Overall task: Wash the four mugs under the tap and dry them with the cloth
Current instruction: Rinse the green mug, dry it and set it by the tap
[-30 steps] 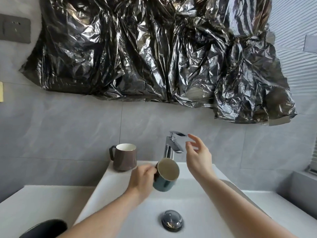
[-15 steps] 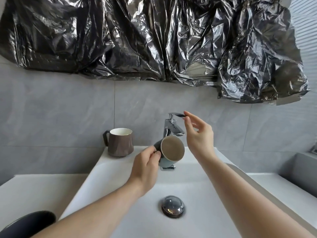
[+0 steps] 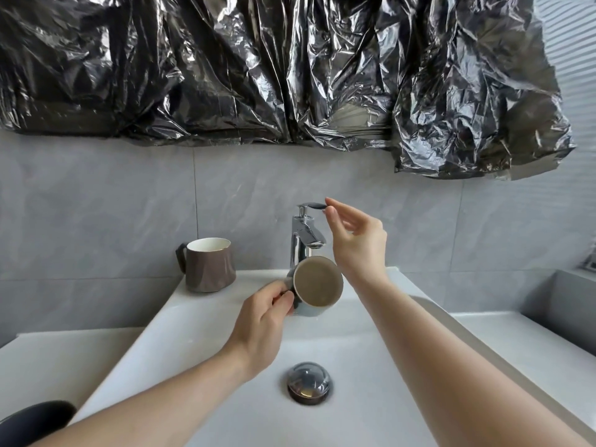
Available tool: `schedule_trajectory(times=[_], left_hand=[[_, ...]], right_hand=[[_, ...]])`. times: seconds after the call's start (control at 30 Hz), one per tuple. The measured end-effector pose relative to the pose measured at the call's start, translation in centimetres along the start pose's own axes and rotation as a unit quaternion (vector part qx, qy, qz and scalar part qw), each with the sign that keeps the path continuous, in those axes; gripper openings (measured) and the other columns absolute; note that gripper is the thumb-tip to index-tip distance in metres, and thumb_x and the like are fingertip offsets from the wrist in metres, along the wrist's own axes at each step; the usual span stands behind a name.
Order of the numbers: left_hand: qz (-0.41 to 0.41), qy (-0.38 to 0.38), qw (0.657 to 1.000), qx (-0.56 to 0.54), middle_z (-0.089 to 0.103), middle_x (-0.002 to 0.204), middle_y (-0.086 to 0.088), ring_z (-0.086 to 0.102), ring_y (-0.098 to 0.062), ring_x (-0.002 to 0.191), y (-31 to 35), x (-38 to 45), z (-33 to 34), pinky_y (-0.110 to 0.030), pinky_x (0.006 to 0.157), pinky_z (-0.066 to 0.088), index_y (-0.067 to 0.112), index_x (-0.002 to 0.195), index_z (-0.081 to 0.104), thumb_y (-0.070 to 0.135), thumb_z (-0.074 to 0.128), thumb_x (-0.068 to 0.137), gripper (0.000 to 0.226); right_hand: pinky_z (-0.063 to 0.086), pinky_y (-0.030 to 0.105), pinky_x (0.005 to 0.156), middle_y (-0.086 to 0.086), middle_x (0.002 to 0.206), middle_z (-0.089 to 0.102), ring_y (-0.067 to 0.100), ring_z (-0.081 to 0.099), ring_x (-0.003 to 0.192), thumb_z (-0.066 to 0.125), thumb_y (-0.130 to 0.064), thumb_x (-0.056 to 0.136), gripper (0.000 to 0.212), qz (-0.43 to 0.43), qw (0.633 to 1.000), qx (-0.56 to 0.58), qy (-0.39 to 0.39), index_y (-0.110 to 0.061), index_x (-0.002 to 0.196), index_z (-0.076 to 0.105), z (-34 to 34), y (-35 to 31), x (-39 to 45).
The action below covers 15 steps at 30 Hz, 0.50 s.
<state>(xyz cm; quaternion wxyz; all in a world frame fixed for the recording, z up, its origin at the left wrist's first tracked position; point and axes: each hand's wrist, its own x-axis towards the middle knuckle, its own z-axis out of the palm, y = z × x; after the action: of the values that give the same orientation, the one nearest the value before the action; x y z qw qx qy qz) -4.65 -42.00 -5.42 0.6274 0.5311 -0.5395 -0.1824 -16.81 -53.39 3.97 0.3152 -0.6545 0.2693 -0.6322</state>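
My left hand (image 3: 261, 330) grips the handle of a teal mug (image 3: 317, 287) with a beige inside, tilted so its mouth faces me, just under the spout of the chrome tap (image 3: 304, 235). My right hand (image 3: 354, 243) is raised beside the tap, its thumb and forefinger at the tip of the tap's lever; whether they pinch it I cannot tell. No water is visible. A brown mug (image 3: 209, 264) with a white inside stands upright on the back left corner of the white sink (image 3: 200, 337). No cloth is in view.
The sink's drain plug (image 3: 309, 382) sits in the basin below the mug. Crumpled black plastic sheeting (image 3: 290, 69) covers the wall above the tap. A dark rounded object (image 3: 35, 417) lies on the white counter at the lower left. A grey ledge is at the right.
My left hand has lifted the teal mug up and back under the spout. My right hand has risen from beside the tap to the lever's tip. The view has tilted downward.
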Motion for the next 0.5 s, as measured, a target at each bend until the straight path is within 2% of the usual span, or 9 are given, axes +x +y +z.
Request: schedule_trajectory(times=[0.1,0.23,0.3,0.33,0.37,0.43,0.5], left_hand=[[0.000,-0.009,1.000,0.008,0.070,0.087,0.005,0.059,-0.011,0.090,0.19,-0.26,0.24,-0.048,0.104,0.050,0.014,0.091,0.072,0.028,0.049,0.094,0.027],[0.004,0.003,0.999,0.048,0.071,0.088,-0.002,0.058,-0.013,0.090,-0.05,-0.16,-0.13,-0.052,0.105,0.048,0.022,0.087,0.070,0.028,0.050,0.094,0.022],[0.017,0.013,0.997,0.076,0.068,0.083,0.008,0.057,-0.007,0.085,0.02,-0.29,-0.14,-0.036,0.096,0.051,0.032,0.083,0.069,0.019,0.052,0.101,0.028],[0.029,0.018,0.995,0.094,0.066,0.079,0.017,0.055,-0.002,0.081,0.24,-0.42,-0.18,-0.024,0.084,0.049,0.039,0.079,0.068,0.012,0.052,0.105,0.040],[0.043,0.021,0.992,0.113,0.064,0.076,0.023,0.053,0.001,0.077,0.36,-0.49,-0.30,-0.018,0.075,0.043,0.042,0.075,0.066,0.008,0.051,0.106,0.049],[0.070,0.031,0.986,0.148,0.059,0.074,0.025,0.048,-0.001,0.074,0.49,-0.50,-0.49,-0.016,0.068,0.036,0.035,0.072,0.057,0.009,0.051,0.106,0.044],[0.089,0.042,0.981,0.165,0.055,0.074,0.021,0.046,-0.005,0.075,0.53,-0.45,-0.66,-0.020,0.068,0.034,0.027,0.074,0.052,0.020,0.049,0.102,0.029]], right_hand=[[0.042,-0.002,0.070,-0.022,0.090,0.076,-0.015,0.067,0.082,0.069,-0.038,0.099,0.019,0.001,1.000,0.010,0.001,-0.035,0.115,0.080,-0.01,-0.09,-0.11],[0.045,0.003,0.073,-0.015,0.089,0.080,-0.002,0.073,0.087,0.070,-0.030,0.099,0.017,-0.009,0.999,0.031,0.008,-0.030,0.112,0.081,0.04,-0.34,-0.08],[0.049,0.010,0.074,-0.014,0.090,0.081,-0.001,0.073,0.087,0.069,-0.027,0.099,0.017,-0.011,0.999,0.039,-0.002,-0.029,0.112,0.081,-0.06,-0.31,-0.01],[0.049,0.012,0.074,-0.014,0.090,0.081,-0.002,0.073,0.087,0.069,-0.026,0.100,0.017,-0.013,0.999,0.040,-0.010,-0.028,0.113,0.080,-0.15,-0.25,0.03],[0.050,0.012,0.075,-0.014,0.090,0.081,-0.003,0.072,0.088,0.068,-0.025,0.100,0.017,-0.016,0.999,0.040,-0.016,-0.028,0.113,0.079,-0.27,-0.19,0.06],[0.048,0.010,0.076,-0.014,0.092,0.080,-0.006,0.070,0.090,0.067,-0.023,0.101,0.016,-0.029,0.999,0.035,-0.023,-0.027,0.113,0.077,-0.49,-0.04,0.07],[0.047,0.008,0.075,-0.014,0.094,0.080,-0.009,0.069,0.095,0.065,-0.020,0.101,0.014,-0.042,0.999,0.023,-0.025,-0.025,0.112,0.073,-0.65,0.06,-0.03]])
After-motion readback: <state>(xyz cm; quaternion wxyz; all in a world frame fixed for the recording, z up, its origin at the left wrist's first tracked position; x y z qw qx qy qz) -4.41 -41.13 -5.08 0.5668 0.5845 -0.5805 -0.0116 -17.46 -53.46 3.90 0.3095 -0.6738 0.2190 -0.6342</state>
